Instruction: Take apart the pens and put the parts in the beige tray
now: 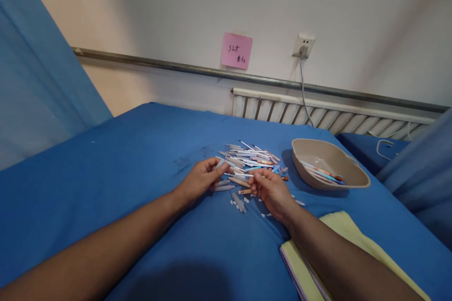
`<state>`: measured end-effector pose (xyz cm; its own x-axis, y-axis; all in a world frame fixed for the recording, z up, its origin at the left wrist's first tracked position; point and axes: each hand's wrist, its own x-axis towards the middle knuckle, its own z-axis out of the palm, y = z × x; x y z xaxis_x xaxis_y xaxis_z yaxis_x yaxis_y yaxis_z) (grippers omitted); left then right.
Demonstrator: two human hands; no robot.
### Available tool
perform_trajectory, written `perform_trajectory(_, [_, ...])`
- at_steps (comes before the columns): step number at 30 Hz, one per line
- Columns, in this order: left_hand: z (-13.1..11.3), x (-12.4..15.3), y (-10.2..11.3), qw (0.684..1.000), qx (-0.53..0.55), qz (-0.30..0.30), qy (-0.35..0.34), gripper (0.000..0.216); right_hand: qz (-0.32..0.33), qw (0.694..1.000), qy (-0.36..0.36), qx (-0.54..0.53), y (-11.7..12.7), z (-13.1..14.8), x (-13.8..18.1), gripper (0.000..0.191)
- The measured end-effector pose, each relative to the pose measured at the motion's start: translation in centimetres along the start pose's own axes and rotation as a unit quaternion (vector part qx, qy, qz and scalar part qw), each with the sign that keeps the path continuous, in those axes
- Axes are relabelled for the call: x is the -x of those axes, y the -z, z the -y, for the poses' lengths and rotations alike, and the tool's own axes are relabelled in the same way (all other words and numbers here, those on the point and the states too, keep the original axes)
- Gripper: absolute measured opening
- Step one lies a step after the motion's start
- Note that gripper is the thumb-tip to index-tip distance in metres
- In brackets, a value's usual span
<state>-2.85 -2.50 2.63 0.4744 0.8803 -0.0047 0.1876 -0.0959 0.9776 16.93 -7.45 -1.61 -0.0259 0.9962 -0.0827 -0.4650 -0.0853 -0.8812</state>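
Observation:
A heap of thin pens and pen parts (249,156) lies on the blue cloth of a table (134,160). My left hand (202,178) rests at the heap's near left edge, fingers curled and pinching a pale blue pen piece (226,162). My right hand (270,190) lies just to the right, fingers pinched round the end of a thin white pen refill (243,175). Loose caps and small white bits (238,201) lie between the two hands.
A beige oval bowl (353,183) with a few pens in it stands right of the heap. A yellow cloth over a notebook (307,268) lies under my right forearm. Behind are a radiator, a wall socket with a cable, and a pink note.

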Motion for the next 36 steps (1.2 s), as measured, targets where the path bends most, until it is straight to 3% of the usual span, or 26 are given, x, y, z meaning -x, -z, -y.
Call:
perform_trajectory(6, [0.2, 0.0, 1.2, 0.999, -0.032, 0.034, -0.004, 0.047, -0.013, 0.999, 0.026, -0.013, 0.2, 0.7, 0.1, 0.028])
perform_trajectory(17, [0.5, -0.1, 0.9, 0.987, -0.157, 0.03, -0.025, 0.04, -0.018, 0.998, 0.047, 0.023, 0.3, 0.9, 0.2, 0.03])
perform_trajectory(24, [0.4, 0.0, 1.0, 0.98, -0.188, 0.036, -0.052, 0.034, -0.016, 0.99, 0.088, 0.109, 0.3, 0.7, 0.0, 0.029])
perform_trajectory(30, [0.7, 0.1, 0.5, 0.981, -0.165, 0.074, -0.067, 0.026, -0.022, 0.944, 0.18, 0.275, 0.3, 0.5, 0.7, 0.024])
perform_trajectory(36, [0.5, 0.9, -1.7, 0.989, -0.026, 0.144, -0.007, 0.026, 0.086, 0.87, 0.27, 0.403, -1.2, 1.4, 2.7, 0.029])
